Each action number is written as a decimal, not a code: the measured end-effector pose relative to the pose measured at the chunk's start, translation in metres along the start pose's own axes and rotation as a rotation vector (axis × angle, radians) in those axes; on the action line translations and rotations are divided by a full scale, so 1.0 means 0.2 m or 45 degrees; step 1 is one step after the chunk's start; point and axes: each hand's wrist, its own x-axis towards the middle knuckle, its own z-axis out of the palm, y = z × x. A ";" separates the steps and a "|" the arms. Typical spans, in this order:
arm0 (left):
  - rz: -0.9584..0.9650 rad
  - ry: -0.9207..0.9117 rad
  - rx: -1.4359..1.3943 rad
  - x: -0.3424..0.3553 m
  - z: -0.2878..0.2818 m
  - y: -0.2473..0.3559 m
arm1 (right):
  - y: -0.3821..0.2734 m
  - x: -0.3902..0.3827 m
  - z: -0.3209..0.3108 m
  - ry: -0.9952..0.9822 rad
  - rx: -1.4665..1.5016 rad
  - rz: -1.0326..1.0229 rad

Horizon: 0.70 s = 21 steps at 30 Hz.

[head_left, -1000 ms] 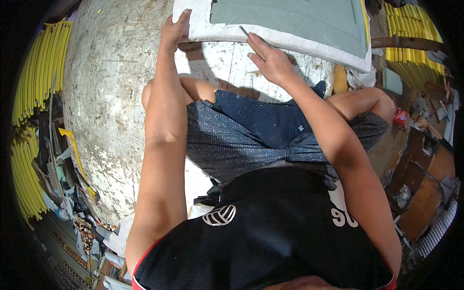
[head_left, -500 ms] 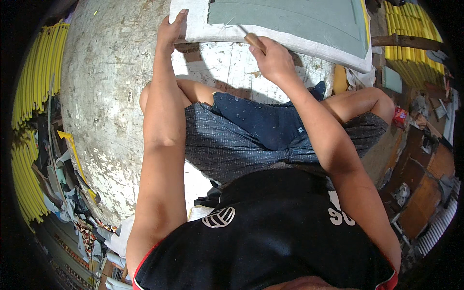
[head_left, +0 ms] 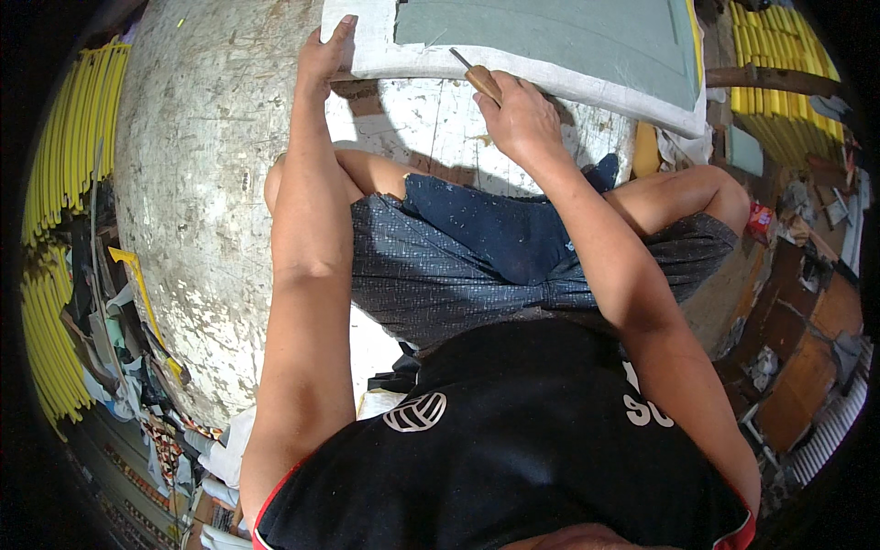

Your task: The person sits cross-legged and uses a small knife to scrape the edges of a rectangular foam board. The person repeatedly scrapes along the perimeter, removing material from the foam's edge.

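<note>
A flat panel with a grey-green face (head_left: 541,41) and a white cloth border (head_left: 422,67) lies in front of my crossed legs. My left hand (head_left: 323,62) grips its near left corner, with the thumb on top of the white cloth; the other fingers are mostly hidden. My right hand (head_left: 524,115) is closed around a wooden-handled tool (head_left: 483,84) with a narrow metal blade. The blade points up and left over the near border. I cannot tell whether its tip touches the cloth. Loose threads show at the inner edge of the border.
The panel and I are on a worn, paint-flecked white work surface (head_left: 197,183). Yellow slatted stacks (head_left: 784,46) stand at both sides. A yellow-handled tool (head_left: 137,280) lies along the left edge. Scraps and brown boards (head_left: 797,385) clutter the right side.
The tool's blade has tilted, so more of it shows now. My right hand has shifted slightly, and my left hand has stayed put on the corner.
</note>
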 end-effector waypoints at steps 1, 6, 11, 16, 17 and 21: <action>0.008 0.015 0.012 0.01 0.00 0.00 | 0.00 0.00 0.00 0.001 0.007 0.004; -0.027 -0.014 -0.006 -0.01 -0.01 0.02 | -0.07 0.02 -0.01 -0.106 0.086 0.018; -0.020 0.034 0.006 0.01 -0.01 -0.02 | 0.04 0.07 0.22 0.043 0.396 -0.046; -0.010 -0.009 -0.006 0.02 0.01 0.00 | 0.16 0.15 0.31 -0.232 0.952 0.145; -0.026 0.014 0.005 0.00 0.01 -0.01 | 0.16 0.16 0.29 -0.312 1.051 0.194; 0.040 0.034 -0.027 0.04 -0.01 -0.07 | 0.07 0.10 0.10 -0.502 1.468 0.247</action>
